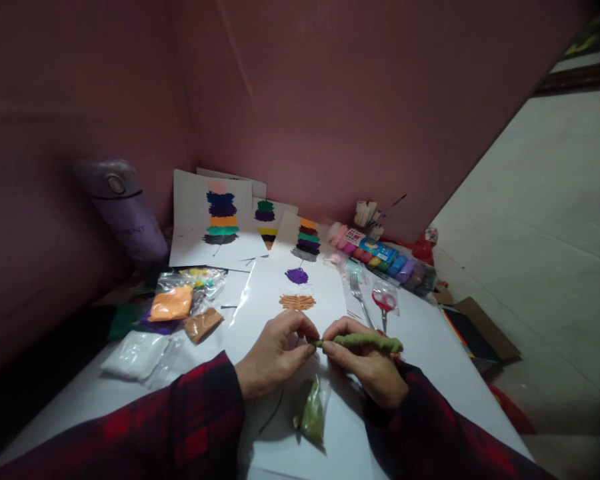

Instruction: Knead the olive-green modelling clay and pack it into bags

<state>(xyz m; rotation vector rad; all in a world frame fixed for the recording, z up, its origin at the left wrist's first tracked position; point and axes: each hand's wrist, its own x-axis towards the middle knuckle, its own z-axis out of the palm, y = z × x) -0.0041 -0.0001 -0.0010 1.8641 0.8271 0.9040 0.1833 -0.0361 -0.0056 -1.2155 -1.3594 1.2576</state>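
My left hand pinches the thin tip of one green clay roll, lower centre; my right hand grips its body. Looks partway: two coloured patches on the sheet, no green there yet, though my hands may hide some. One green packet below; one fork, one scissors centre-right.

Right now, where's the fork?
In the head view, the fork lies right of centre, just left of the red-handled scissors and beyond the right hand.
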